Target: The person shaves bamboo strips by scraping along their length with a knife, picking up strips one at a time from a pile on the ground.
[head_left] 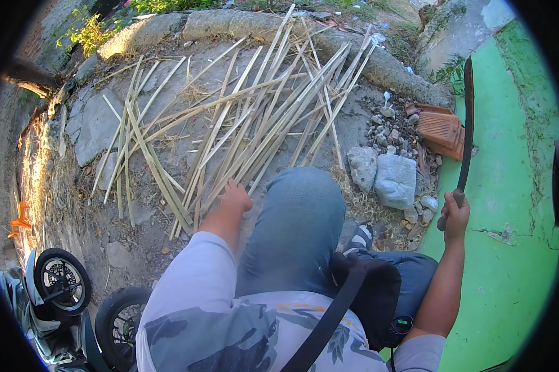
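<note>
Head view: left hand [235, 197] fingers are curling onto pale split bamboo strips [242, 118], while right hand [456, 214] fingers are gripping a long dark curved blade [468, 124] upright.

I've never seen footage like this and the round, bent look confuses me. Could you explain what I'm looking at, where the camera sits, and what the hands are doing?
No machine here: a person wears a wide fisheye camera on the head, looking down, so straight edges curve. The forearms rising from the bottom are their own. The left hand reaches down to a pile of split bamboo strips spread on the stony ground. The right hand grips the handle of a long dark blade, held upright beside a green wall. Nearby lie grey stones, a broken clay tile and, lower left, small wheels.
</note>
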### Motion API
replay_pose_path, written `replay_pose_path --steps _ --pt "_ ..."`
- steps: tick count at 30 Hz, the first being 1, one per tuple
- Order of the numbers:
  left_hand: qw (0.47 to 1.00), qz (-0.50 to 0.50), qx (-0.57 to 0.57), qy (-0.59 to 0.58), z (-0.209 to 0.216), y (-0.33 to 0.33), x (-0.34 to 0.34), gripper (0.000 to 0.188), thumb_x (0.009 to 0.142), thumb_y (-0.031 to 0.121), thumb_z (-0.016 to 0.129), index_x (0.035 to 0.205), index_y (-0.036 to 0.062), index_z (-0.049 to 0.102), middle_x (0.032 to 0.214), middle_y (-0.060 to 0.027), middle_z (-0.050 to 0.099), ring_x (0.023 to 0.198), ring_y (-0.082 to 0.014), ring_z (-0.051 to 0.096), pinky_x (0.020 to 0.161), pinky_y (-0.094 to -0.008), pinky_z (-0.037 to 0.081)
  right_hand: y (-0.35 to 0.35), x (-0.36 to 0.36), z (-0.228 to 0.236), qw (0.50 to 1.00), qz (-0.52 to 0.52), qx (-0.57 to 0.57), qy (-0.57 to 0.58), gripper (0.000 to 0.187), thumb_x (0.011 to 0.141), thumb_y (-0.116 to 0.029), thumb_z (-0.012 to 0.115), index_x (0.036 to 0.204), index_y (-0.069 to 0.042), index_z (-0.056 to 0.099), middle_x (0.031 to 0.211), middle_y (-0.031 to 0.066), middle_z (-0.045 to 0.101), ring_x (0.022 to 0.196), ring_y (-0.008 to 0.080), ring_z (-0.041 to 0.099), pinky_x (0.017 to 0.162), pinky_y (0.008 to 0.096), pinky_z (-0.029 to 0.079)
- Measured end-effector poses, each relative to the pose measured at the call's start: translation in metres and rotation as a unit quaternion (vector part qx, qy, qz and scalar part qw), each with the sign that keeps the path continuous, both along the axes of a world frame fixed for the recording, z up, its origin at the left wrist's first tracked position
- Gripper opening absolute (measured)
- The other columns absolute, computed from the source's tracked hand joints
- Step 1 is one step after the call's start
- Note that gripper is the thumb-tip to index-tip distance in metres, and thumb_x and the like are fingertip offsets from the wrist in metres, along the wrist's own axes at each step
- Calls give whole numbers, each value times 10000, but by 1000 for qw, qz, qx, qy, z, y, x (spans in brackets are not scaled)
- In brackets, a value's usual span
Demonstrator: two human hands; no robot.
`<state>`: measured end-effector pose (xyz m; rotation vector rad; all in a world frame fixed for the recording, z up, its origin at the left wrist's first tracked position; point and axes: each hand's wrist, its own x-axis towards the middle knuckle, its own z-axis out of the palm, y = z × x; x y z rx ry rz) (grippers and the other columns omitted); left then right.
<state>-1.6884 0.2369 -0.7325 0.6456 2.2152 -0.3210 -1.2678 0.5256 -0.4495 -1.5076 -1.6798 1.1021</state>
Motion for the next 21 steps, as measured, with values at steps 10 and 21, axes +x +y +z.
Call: replay_pose_path --steps 10,21 --pt "997 -67 45 -5 -25 40 7 672 918 390 648 1442 18 451 1635 -178 113 1439 -343 309 1137 -467 360 36 6 -7 1000 -8 -1 -1 214 887 -243 725 865 -108 561 624 -46 490 510 47 439 472 223 352" --pt "991 63 115 -27 -20 82 42 503 927 379 645 1334 91 580 1430 -181 398 1324 -365 447 1074 -451 421 70 26 -8 1000 -12 -6 -2 218 886 -238 731 858 -98 565 606 -46 487 491 51 432 468 224 351"
